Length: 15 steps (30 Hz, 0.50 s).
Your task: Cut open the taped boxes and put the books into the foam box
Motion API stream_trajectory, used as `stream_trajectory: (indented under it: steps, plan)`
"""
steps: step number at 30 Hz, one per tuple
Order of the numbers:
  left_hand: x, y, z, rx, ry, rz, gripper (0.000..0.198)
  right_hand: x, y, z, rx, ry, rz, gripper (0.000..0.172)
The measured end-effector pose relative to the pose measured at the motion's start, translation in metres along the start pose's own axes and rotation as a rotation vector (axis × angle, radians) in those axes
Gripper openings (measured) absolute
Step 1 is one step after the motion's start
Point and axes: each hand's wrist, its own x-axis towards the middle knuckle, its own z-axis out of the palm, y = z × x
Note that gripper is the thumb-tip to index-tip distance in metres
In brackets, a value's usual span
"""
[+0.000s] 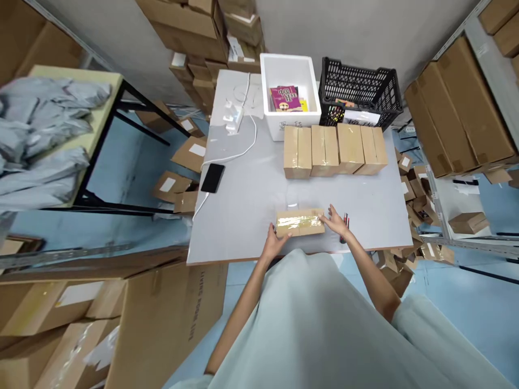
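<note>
With left hand and right hand, both unclenched, against opposite ends of an oblong tan cardboard box

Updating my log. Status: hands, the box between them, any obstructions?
Left hand at box's left end, right hand at right. Box top taped. Pens beside right hand, possibly in the way.

From here I count on the bench four far cartons, one near carton, one white bin, one black crate, one phone.
</note>
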Motion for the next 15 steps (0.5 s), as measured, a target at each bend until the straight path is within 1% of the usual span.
stream_trajectory:
  steps: [1, 2, 4, 5, 7, 9, 10, 11, 12, 13, 15]
  plan:
    - [-0.004, -0.002, 0.0, -0.005, -0.013, 0.004, 0.134, -0.018, 0.015, 0.003, 0.059, -0.025, 0.049, 0.125]
    - [-0.007, -0.003, 0.0, -0.007, -0.032, 0.011, 0.128, -0.033, 0.028, 0.005, 0.099, -0.031, 0.082, 0.122]
    - [-0.015, -0.003, -0.002, 0.013, -0.066, 0.037, 0.113, -0.054, 0.045, 0.005, 0.125, 0.008, 0.105, 0.107]
    - [-0.018, -0.003, -0.003, 0.029, -0.073, 0.049, 0.106, -0.06, 0.05, 0.003, 0.099, 0.064, 0.109, 0.098]
    - [-0.021, -0.002, -0.007, 0.041, -0.075, 0.05, 0.095, -0.065, 0.055, -0.005, -0.019, 0.231, 0.143, 0.084]
    - [-0.02, 0.0, -0.009, 0.029, -0.074, 0.042, 0.089, -0.063, 0.054, -0.012, -0.142, 0.362, 0.2, 0.078]
    - [-0.018, 0.0, -0.01, 0.022, -0.074, 0.039, 0.087, -0.061, 0.052, -0.014, -0.166, 0.382, 0.218, 0.076]
    - [-0.015, 0.001, -0.01, 0.018, -0.074, 0.038, 0.086, -0.058, 0.049, -0.014, -0.15, 0.364, 0.219, 0.074]
    - [-0.012, 0.001, -0.01, 0.019, -0.074, 0.037, 0.086, -0.055, 0.046, -0.012, -0.103, 0.319, 0.201, 0.072]
    - [-0.009, 0.001, -0.01, 0.023, -0.077, 0.036, 0.087, -0.052, 0.041, -0.009, -0.039, 0.254, 0.162, 0.071]
    - [-0.003, 0.001, -0.011, 0.037, -0.092, 0.032, 0.097, -0.049, 0.032, 0.001, 0.092, 0.078, 0.046, 0.071]
